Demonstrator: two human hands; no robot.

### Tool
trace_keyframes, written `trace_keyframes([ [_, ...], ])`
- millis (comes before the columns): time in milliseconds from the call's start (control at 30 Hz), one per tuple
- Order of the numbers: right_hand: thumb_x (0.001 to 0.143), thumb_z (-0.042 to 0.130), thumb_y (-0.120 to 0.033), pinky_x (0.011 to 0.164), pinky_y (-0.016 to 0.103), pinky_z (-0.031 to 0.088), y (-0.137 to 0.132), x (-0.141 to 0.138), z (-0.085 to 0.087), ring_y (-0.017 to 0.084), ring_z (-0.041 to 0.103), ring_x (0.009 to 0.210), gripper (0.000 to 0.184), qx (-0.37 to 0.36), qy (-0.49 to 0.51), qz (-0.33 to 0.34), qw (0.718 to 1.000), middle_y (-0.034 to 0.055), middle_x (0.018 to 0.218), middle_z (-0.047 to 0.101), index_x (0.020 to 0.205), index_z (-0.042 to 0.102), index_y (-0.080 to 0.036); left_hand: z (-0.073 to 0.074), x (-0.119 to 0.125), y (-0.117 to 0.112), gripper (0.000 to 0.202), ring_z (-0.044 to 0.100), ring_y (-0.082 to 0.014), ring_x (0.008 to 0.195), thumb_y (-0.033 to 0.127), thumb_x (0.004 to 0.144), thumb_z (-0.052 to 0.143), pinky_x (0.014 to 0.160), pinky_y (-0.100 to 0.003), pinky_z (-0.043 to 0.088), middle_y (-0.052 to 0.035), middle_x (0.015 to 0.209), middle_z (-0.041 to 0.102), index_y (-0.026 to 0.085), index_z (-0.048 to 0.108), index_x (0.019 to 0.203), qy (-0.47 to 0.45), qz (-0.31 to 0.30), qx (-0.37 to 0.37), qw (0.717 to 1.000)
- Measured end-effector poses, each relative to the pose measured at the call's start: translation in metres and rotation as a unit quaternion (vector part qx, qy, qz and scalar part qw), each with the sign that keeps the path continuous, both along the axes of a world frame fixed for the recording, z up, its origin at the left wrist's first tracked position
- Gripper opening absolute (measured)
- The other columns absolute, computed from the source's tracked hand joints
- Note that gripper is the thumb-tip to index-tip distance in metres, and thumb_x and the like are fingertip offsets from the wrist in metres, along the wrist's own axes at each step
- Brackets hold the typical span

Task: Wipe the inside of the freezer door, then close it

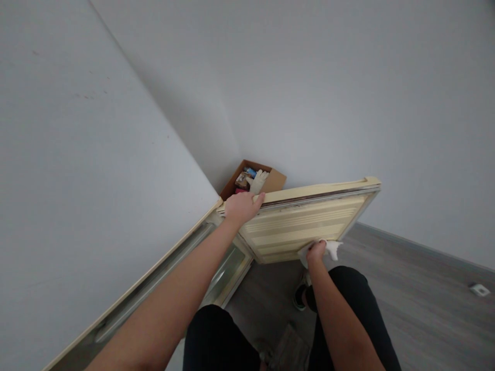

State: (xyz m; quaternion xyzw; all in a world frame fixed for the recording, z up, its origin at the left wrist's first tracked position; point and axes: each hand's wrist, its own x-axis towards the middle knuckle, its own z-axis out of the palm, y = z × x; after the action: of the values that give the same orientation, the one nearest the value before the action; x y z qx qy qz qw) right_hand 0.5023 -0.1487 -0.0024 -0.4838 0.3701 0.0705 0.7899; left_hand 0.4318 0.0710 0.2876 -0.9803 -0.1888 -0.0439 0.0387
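Observation:
A cream refrigerator door [309,224] with a ribbed inner side and a grey gasket stands swung open in front of me. My left hand [242,206] is closed over its top edge near the hinge side, fingers on the far side. Low on the inner face, my right hand [317,252] grips a crumpled white cloth [333,249], pressed against or very close to the panel. The refrigerator's open interior [232,265] shows at lower left, partly hidden by my left forearm.
Behind the door, a cardboard box [275,179] holds a pale glove [258,181] and small items. A broad pale panel [96,170] fills the left side. On the grey wood-look floor [417,288] lies a small white object [479,289] at right. My knees flank the door.

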Motion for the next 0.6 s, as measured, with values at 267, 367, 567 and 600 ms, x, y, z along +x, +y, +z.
trace_keyframes([
  [267, 0.083, 0.036, -0.039, 0.059, 0.027, 0.048, 0.044, -0.029, 0.006, 0.018, 0.058, 0.068, 0.016, 0.047, -0.003, 0.046, 0.998, -0.0023, 0.072, 0.06, 0.088, 0.046, -0.027, 0.001, -0.004, -0.004, 0.075, 0.075, -0.0296, 0.099, 0.067, 0.1, 0.019, 0.085, -0.037, 0.055, -0.0134, 0.102, 0.079, 0.022, 0.079, 0.104, -0.009, 0.012, -0.005, 1.0],
  [367, 0.081, 0.04, -0.04, 0.056, 0.028, 0.047, 0.066, -0.049, 0.0, 0.018, 0.055, 0.061, 0.014, 0.068, 0.021, 0.089, 0.993, -0.0032, 0.066, 0.055, 0.085, 0.042, -0.026, 0.001, -0.006, -0.004, 0.076, 0.075, -0.0309, 0.097, 0.067, 0.1, 0.018, 0.083, -0.038, 0.055, -0.0139, 0.099, 0.078, 0.022, 0.079, 0.102, -0.017, 0.009, -0.006, 1.0],
  [567, 0.086, 0.049, -0.041, 0.06, 0.03, 0.051, 0.113, -0.105, -0.012, 0.019, 0.063, 0.064, 0.016, 0.128, 0.049, 0.211, 0.968, -0.0018, 0.068, 0.059, 0.087, 0.046, -0.025, 0.0, -0.006, -0.002, 0.076, 0.075, -0.0302, 0.095, 0.067, 0.1, 0.018, 0.082, -0.038, 0.055, -0.0143, 0.097, 0.078, 0.021, 0.078, 0.099, -0.021, 0.0, -0.002, 1.0],
  [600, 0.085, 0.053, -0.04, 0.06, 0.029, 0.051, 0.12, -0.113, -0.014, 0.018, 0.064, 0.065, 0.016, 0.132, 0.046, 0.23, 0.963, -0.002, 0.069, 0.06, 0.087, 0.047, -0.025, 0.0, -0.005, -0.001, 0.076, 0.075, -0.0302, 0.095, 0.067, 0.1, 0.018, 0.081, -0.038, 0.055, -0.0142, 0.097, 0.078, 0.021, 0.078, 0.099, -0.02, -0.002, -0.001, 1.0],
])
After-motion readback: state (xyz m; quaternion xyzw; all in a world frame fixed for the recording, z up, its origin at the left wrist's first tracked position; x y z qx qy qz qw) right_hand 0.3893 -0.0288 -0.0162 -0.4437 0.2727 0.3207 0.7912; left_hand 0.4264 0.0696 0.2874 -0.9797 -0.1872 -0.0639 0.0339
